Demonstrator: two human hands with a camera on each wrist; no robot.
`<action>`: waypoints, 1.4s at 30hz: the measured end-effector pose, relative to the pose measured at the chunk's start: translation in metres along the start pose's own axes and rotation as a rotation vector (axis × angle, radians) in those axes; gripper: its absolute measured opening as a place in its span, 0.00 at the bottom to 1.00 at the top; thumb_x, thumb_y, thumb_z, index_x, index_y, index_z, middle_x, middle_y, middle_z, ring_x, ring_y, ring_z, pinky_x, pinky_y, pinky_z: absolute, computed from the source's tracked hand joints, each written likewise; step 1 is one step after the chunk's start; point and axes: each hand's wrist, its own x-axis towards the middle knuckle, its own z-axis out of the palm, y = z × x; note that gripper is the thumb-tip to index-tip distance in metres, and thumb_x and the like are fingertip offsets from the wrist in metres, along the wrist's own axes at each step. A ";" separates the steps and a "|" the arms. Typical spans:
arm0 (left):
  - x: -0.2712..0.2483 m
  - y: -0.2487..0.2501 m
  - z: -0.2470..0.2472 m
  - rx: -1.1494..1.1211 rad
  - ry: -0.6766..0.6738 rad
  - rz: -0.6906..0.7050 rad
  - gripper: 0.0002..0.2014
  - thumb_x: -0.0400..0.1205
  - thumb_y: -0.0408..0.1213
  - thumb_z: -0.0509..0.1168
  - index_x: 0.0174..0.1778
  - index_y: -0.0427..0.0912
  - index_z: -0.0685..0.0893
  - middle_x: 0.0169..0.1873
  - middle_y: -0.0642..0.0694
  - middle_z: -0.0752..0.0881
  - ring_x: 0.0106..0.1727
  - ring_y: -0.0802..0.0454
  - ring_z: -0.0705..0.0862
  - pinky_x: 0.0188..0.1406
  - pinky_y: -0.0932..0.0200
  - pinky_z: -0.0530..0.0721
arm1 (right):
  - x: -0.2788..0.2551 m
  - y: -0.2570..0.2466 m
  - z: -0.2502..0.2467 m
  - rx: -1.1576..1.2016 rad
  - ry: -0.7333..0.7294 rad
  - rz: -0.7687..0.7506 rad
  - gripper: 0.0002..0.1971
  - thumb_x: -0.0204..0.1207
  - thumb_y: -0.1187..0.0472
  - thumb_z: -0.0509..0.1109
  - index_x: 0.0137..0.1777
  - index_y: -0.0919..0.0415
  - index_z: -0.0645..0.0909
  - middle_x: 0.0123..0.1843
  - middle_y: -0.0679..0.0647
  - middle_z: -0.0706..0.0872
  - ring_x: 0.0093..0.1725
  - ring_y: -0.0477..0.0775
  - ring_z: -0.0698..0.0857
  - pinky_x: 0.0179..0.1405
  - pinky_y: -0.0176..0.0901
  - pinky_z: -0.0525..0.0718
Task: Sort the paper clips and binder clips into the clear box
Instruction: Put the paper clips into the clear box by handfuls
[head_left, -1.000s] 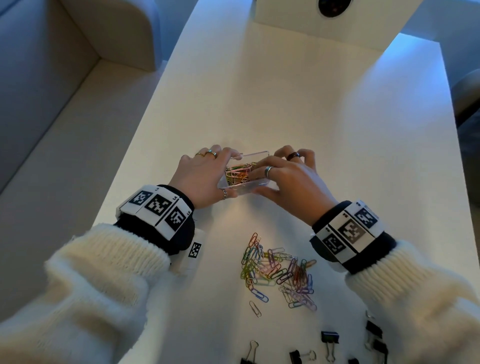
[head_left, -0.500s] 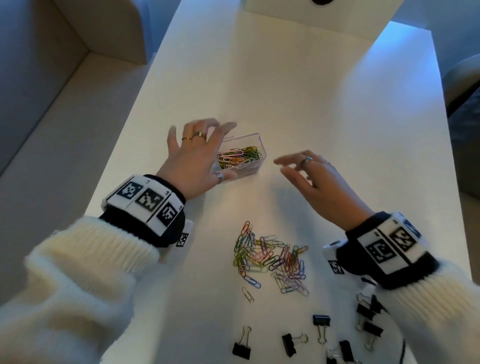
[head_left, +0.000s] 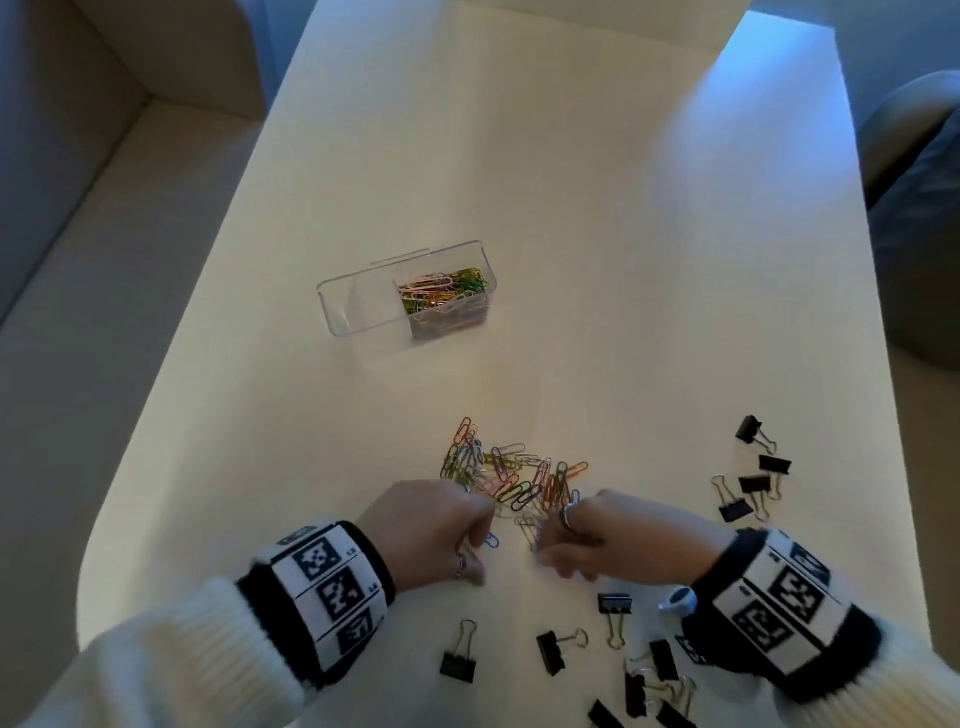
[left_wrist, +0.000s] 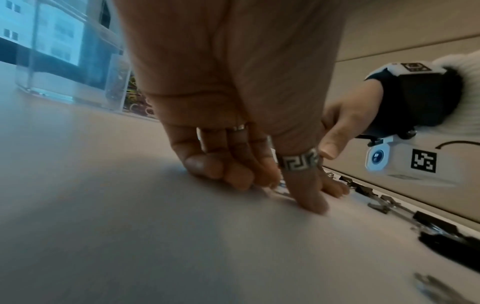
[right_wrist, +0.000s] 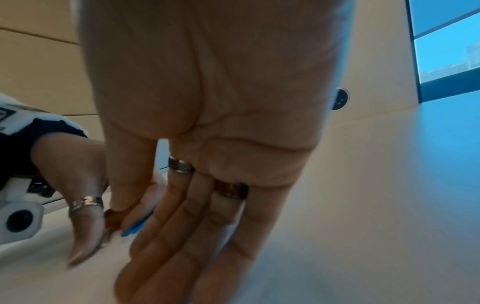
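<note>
Left hand (head_left: 431, 525) and right hand (head_left: 618, 535) rest fingertips-down on the white table (head_left: 623, 260), at the near edge of the loose pile of coloured wire paper clips (head_left: 511, 475). Whether either hand grips a clip cannot be determined. The clear plastic box (head_left: 363, 306), one compartment holding paper clips, stands well beyond both hands. Black metal binder clips (head_left: 550, 652) lie nearer than the hands and to the right. No readable labels; wristbands carry square coded markers (head_left: 335, 595).

Living-room-like home setting, white table (head_left: 519, 156), pale sofa (head_left: 78, 156) beside it, window (right_wrist: 446, 41)
</note>
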 end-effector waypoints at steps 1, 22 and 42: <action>0.004 0.002 -0.001 -0.008 0.023 -0.007 0.15 0.73 0.53 0.69 0.48 0.49 0.78 0.44 0.51 0.83 0.44 0.55 0.77 0.38 0.61 0.71 | 0.003 0.000 -0.003 -0.008 0.025 -0.016 0.12 0.80 0.48 0.59 0.50 0.53 0.81 0.41 0.44 0.84 0.38 0.43 0.81 0.48 0.34 0.81; 0.014 -0.002 -0.018 -0.386 0.440 -0.074 0.22 0.80 0.36 0.64 0.71 0.45 0.71 0.59 0.46 0.74 0.54 0.59 0.71 0.57 0.71 0.67 | 0.012 -0.003 -0.006 0.202 0.630 0.132 0.19 0.77 0.49 0.65 0.67 0.51 0.70 0.59 0.49 0.71 0.58 0.47 0.74 0.63 0.44 0.77; 0.030 -0.060 -0.140 0.062 0.565 -0.358 0.45 0.64 0.65 0.70 0.75 0.57 0.61 0.71 0.46 0.68 0.74 0.46 0.62 0.74 0.40 0.54 | 0.035 -0.016 -0.024 -0.307 0.367 -0.122 0.22 0.71 0.52 0.72 0.66 0.46 0.74 0.65 0.48 0.71 0.63 0.52 0.66 0.64 0.42 0.70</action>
